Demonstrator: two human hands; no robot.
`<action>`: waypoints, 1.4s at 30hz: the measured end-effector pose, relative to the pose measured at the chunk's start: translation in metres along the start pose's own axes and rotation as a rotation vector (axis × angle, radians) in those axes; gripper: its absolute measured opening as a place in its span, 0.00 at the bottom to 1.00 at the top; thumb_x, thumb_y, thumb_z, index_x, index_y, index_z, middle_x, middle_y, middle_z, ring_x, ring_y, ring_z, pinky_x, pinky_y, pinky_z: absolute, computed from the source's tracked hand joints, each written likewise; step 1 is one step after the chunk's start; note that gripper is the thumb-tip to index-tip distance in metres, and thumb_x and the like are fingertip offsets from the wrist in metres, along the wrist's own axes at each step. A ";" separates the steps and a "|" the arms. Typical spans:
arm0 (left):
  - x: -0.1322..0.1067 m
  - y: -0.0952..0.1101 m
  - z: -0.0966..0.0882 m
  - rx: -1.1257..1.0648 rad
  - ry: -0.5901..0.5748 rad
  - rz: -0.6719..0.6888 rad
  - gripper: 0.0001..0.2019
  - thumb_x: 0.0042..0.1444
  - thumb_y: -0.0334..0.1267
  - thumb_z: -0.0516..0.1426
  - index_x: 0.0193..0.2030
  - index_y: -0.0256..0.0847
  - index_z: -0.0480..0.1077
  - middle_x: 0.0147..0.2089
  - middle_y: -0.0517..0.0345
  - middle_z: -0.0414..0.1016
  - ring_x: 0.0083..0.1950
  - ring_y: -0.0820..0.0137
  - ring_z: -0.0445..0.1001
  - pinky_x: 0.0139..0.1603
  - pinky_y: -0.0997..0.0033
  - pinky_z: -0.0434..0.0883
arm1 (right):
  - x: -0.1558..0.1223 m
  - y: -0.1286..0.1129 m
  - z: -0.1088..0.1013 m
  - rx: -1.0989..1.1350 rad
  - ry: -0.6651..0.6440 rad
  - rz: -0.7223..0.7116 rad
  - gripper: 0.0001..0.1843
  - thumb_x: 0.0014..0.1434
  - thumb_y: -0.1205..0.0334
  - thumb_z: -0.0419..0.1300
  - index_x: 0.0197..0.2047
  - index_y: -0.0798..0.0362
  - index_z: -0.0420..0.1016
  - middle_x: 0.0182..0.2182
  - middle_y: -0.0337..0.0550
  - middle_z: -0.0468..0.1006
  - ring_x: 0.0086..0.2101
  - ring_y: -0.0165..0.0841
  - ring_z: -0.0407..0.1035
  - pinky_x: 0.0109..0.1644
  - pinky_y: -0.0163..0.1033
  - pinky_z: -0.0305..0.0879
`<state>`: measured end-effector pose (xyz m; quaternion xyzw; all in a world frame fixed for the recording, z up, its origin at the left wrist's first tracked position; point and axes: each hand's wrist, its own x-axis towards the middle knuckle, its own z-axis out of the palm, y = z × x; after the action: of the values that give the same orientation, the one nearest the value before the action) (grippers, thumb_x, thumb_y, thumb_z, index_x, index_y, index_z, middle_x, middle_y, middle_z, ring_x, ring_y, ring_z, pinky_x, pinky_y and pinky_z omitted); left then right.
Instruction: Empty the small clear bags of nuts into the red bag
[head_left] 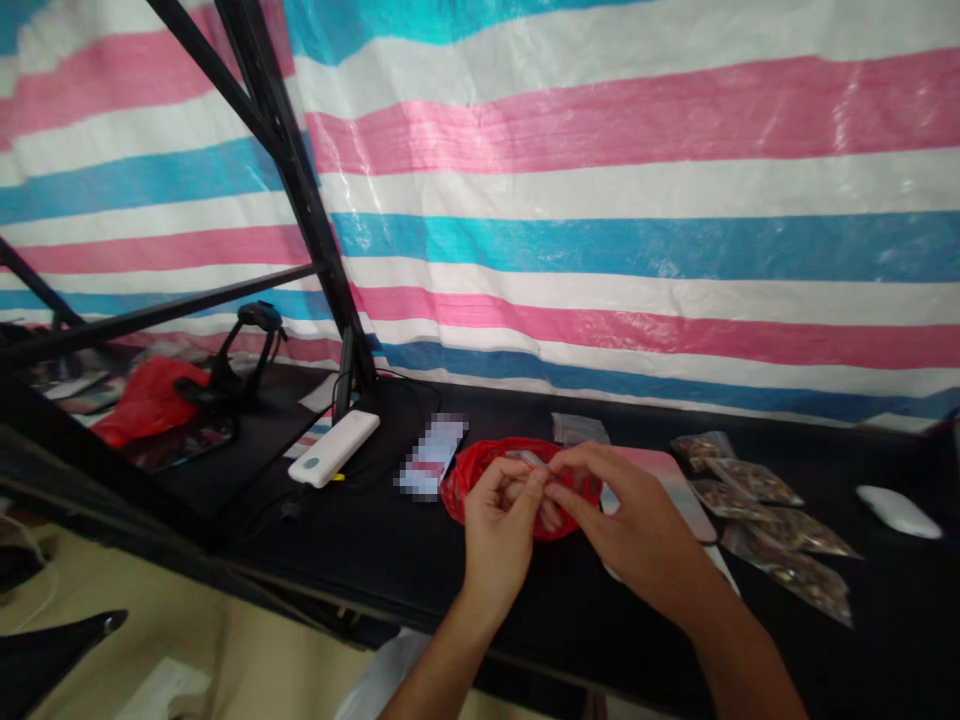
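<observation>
A black worktop [390, 570] stood before a pink, white and blue striped tarpaulin [600, 200]. Above a red plastic bag [466, 488] near the worktop's rear edge, the left hand [499, 530] and right hand [630, 525] met, both pinching a small pale item [529, 458] closely and steadily; its exact form was partly hidden.

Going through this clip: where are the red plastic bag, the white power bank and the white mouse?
Red plastic bag [471, 480], head view, point on the bulge left of the hands.
White power bank [333, 449], head view, point on its top face.
White mouse [898, 511], head view, point on its domed top.
</observation>
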<state>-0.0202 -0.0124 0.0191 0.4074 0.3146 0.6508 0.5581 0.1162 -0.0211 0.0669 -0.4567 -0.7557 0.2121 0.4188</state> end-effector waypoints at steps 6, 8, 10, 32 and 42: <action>0.006 0.001 -0.014 0.084 0.020 -0.025 0.18 0.50 0.49 0.69 0.29 0.38 0.71 0.18 0.63 0.73 0.19 0.76 0.70 0.23 0.79 0.67 | 0.006 0.005 0.011 0.066 -0.083 0.122 0.08 0.63 0.64 0.59 0.39 0.49 0.82 0.36 0.41 0.84 0.37 0.34 0.78 0.43 0.37 0.72; 0.008 0.001 -0.019 0.117 0.018 -0.019 0.16 0.51 0.47 0.69 0.30 0.38 0.72 0.19 0.64 0.73 0.19 0.77 0.69 0.23 0.79 0.66 | 0.007 0.004 0.012 0.082 -0.111 0.135 0.09 0.64 0.63 0.59 0.40 0.49 0.82 0.37 0.42 0.85 0.38 0.35 0.79 0.44 0.37 0.72; 0.009 0.001 -0.024 0.154 -0.003 -0.013 0.14 0.52 0.46 0.68 0.30 0.38 0.73 0.19 0.63 0.73 0.19 0.76 0.69 0.23 0.79 0.65 | 0.007 0.002 0.014 0.089 -0.116 0.148 0.10 0.64 0.63 0.58 0.40 0.50 0.82 0.36 0.42 0.85 0.37 0.35 0.79 0.43 0.37 0.73; 0.018 0.008 -0.032 0.154 -0.110 -0.116 0.19 0.47 0.52 0.71 0.33 0.37 0.77 0.27 0.59 0.77 0.29 0.72 0.74 0.34 0.72 0.73 | 0.005 0.010 0.022 0.207 -0.116 0.184 0.08 0.64 0.61 0.59 0.41 0.50 0.80 0.36 0.43 0.85 0.36 0.36 0.80 0.44 0.41 0.76; 0.015 0.007 -0.027 0.172 -0.120 -0.080 0.17 0.51 0.50 0.69 0.37 0.38 0.76 0.29 0.59 0.78 0.31 0.72 0.76 0.37 0.73 0.74 | 0.005 0.018 0.024 0.141 -0.056 0.143 0.07 0.64 0.62 0.59 0.39 0.50 0.78 0.36 0.43 0.83 0.36 0.36 0.79 0.44 0.40 0.75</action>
<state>-0.0476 0.0024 0.0151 0.4790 0.3515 0.5730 0.5645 0.1043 -0.0062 0.0428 -0.4725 -0.7159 0.3068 0.4124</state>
